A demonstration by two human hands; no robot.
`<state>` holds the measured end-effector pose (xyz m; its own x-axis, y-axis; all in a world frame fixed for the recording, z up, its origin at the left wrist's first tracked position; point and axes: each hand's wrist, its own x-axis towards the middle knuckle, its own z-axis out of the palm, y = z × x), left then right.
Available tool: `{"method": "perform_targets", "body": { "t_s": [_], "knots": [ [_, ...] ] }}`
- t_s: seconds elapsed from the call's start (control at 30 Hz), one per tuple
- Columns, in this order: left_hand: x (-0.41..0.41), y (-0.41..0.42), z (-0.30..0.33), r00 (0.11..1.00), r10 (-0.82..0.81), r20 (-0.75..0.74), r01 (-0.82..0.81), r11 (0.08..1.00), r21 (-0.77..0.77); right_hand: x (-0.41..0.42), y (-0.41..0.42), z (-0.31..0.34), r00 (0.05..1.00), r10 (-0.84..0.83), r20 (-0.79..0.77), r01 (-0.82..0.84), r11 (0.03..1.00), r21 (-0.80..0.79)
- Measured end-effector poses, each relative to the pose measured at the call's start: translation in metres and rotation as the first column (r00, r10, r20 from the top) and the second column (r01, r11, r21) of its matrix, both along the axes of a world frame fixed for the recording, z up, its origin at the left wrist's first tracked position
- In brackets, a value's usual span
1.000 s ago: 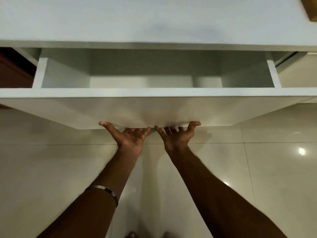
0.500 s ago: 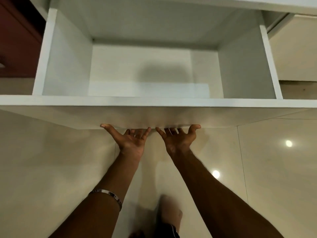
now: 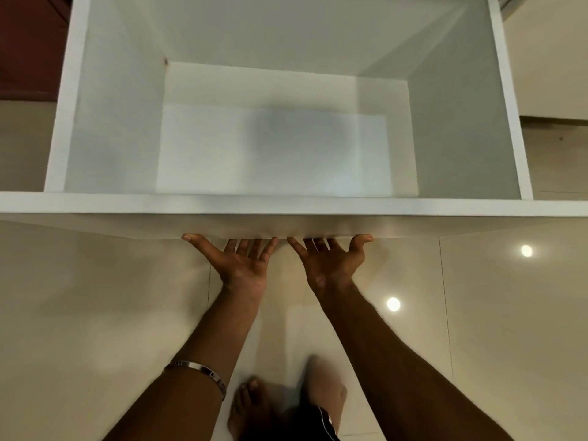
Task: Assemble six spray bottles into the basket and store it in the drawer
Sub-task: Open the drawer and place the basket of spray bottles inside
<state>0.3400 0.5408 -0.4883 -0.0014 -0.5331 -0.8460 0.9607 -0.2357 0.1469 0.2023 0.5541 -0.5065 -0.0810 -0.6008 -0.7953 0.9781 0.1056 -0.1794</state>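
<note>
A white drawer (image 3: 280, 205) fills the far half of the view, pulled well out, its thick front panel running across from left to right. Its white bottom shows bare inside, with a soft shadow in the middle. Below and nearer lies a glossy cream tiled floor (image 3: 95, 313), carrying two bright light reflections at the right. A dark red-brown surface (image 3: 28, 46) shows at the far left, beside the drawer's left wall.

Both hands reach palm-up to the lower edge of the drawer front, side by side near its middle. The left hand (image 3: 241, 262) has its grip apart: fingers straight, tips hidden under the panel's edge, thumb spread out to the left. The right hand (image 3: 331, 262) mirrors it, grip apart, thumb spread to the right. A silver bracelet (image 3: 197, 370) circles the left forearm. A bare foot (image 3: 251, 409) stands on the floor at the near edge, between the arms.
</note>
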Motion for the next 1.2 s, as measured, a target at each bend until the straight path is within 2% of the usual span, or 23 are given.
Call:
{"method": "perform_targets", "body": {
  "t_s": [0.63,0.73,0.8,0.97,1.2],
  "knots": [
    [0.0,0.033,-0.001,1.0,-0.003,0.023,0.003,1.0,0.014,-0.001,0.035,0.003,1.0,0.007,-0.001,-0.007,1.0,0.029],
    [0.001,0.036,0.005,0.997,-0.032,0.07,0.028,0.998,0.057,-0.002,0.039,0.01,0.997,0.064,-0.05,-0.057,0.992,0.116],
    [0.002,0.04,0.01,0.98,-0.123,0.155,0.108,0.989,0.105,-0.002,0.042,0.016,0.984,0.134,-0.119,-0.107,0.971,0.213],
    [0.005,0.046,0.064,0.94,-0.247,0.235,0.216,0.965,0.152,-0.001,0.052,0.069,0.924,0.311,-0.222,-0.242,0.926,0.289],
    [0.009,0.039,0.195,0.913,-0.297,0.28,0.242,0.946,0.215,0.001,0.054,0.184,0.835,0.439,-0.332,-0.336,0.884,0.326]
  ]
}}
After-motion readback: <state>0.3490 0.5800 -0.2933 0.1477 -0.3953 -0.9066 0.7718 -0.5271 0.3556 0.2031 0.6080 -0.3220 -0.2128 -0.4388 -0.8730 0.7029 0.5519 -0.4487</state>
